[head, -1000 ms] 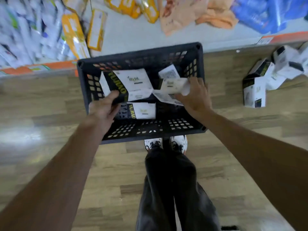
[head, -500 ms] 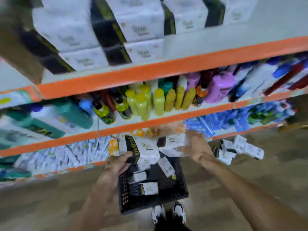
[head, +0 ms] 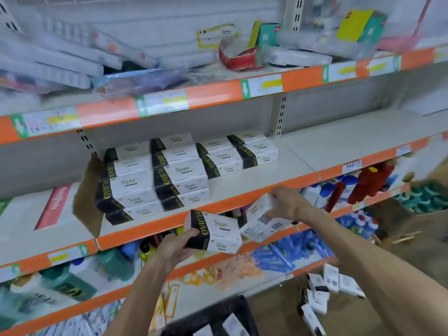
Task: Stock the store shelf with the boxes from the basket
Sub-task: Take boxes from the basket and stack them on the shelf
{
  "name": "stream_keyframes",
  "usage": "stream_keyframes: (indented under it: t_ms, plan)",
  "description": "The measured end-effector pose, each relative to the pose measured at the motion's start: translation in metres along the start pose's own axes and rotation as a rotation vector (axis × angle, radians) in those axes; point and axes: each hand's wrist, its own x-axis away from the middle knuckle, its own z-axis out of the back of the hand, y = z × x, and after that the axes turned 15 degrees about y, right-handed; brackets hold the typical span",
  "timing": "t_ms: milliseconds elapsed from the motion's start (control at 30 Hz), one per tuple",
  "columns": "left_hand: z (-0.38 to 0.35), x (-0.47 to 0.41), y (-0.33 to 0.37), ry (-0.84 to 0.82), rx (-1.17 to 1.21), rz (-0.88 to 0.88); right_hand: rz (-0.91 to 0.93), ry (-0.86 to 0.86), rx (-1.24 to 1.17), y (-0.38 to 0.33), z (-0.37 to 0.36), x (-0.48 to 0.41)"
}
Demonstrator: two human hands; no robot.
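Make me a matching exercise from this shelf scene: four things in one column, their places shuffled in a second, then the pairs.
1. box in left hand
2. stacked boxes
3. basket
4. loose boxes

A. scattered on the floor at right
B. on the middle shelf
C. raised below the shelf's orange edge
D. on the floor at the bottom edge

Pairs: 1-C, 2-B, 3-D, 4-A
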Motion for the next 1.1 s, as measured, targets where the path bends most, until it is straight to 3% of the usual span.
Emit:
stream_keyframes:
  t_ms: [367,667,833,1000,1100]
  plan:
    - [-0.095,0.009,0.062,-0.021,0.175,-0.062,-0.051,0.126,-0.051,0.089,0.072,-0.072]
    - [-0.174,0.003,0.092,0.213,0.370,-0.031,-0.020,0.215,-0.249,0.157,0.107,-0.154]
    - [-0.178,-0.005,0.091,0.316,0.369,-0.058,0.123,0.258,-0.164,0.172,0.093,-0.167]
    - [-0.186,-0.018,0.081,0.419,0.365,-0.092,0.308,0.229,-0.322,0.200,0.079,-0.168]
    - [-0.190,-0.024,0.074,0.518,0.200,-0.137,0.371,0.251,-0.332,0.225,0.060,-0.165]
